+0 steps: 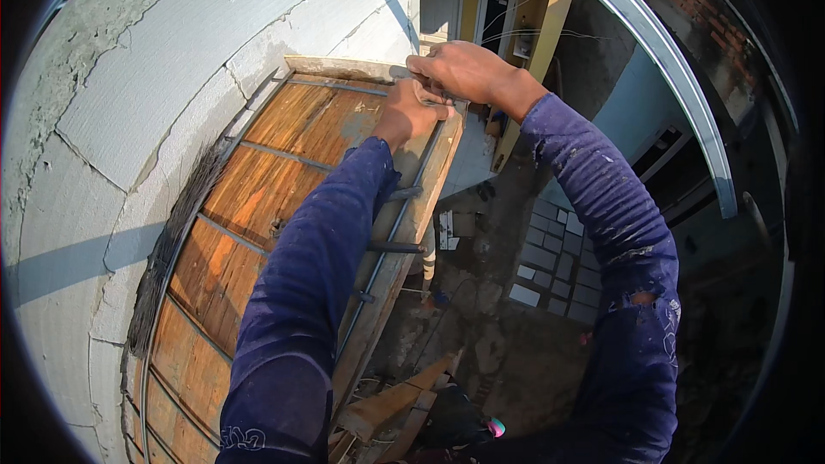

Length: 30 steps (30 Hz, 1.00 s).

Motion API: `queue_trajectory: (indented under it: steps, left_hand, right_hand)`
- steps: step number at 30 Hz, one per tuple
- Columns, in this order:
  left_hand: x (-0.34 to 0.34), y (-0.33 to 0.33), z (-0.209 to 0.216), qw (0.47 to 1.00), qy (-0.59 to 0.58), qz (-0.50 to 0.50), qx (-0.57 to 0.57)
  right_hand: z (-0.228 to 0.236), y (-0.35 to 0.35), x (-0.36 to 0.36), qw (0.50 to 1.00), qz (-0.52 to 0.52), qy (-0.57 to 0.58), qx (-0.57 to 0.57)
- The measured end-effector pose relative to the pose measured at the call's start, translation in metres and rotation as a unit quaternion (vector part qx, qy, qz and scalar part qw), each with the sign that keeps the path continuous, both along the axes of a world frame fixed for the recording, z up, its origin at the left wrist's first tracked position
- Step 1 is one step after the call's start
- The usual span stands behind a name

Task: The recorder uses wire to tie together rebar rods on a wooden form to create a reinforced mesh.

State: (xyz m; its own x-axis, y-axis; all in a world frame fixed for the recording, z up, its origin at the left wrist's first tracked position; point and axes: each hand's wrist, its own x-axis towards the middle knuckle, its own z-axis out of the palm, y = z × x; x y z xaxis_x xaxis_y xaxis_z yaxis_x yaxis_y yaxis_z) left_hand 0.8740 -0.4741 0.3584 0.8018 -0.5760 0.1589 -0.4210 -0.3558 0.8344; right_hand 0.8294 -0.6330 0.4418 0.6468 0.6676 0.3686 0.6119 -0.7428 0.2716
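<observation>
My left hand (407, 113) is closed at the far right corner of a wooden formwork panel (225, 198), its fingers beside the end of a long steel reinforcing bar (402, 215). Just above it, my right hand (464, 71) is closed too, with its fingertips meeting the left hand's at the same corner. What the fingers pinch is too small and covered to make out. Thin crossbars (288, 156) run over the panel between the long bars. Along the panel's left side lies a bundle of thin dark wire (174, 241).
A block wall (163, 94) rises on the left, and a board edge (344, 69) closes the panel's far end. Right of the formwork's side board (440, 167) is a drop to the ground, where grey tiles (550, 262) lie. A curved-looking metal channel (666, 51) spans the upper right.
</observation>
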Motion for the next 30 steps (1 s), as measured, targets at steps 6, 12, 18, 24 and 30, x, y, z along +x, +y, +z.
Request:
queue_trajectory:
  steps: [6,12,18,24,30]
  left_hand:
    - [-0.005,0.004,-0.003,0.993,0.019,0.001,-0.116]
    - [0.009,-0.006,-0.002,0.994,0.063,0.005,-0.089]
    - [0.015,-0.007,-0.002,0.997,0.051,0.021,-0.048]
    - [0.004,-0.011,-0.001,0.994,0.076,0.042,-0.068]
    - [0.002,-0.005,0.000,0.991,0.079,0.023,-0.104]
  right_hand:
    - [0.002,0.014,-0.002,0.999,-0.022,0.010,-0.028]
    - [0.004,0.002,0.007,0.999,-0.022,0.038,0.003]
    - [0.000,-0.014,0.008,0.997,-0.052,0.054,-0.027]
    - [-0.025,-0.041,-0.005,0.990,-0.061,0.063,0.107]
    - [-0.055,-0.026,-0.019,0.973,-0.134,-0.030,0.184]
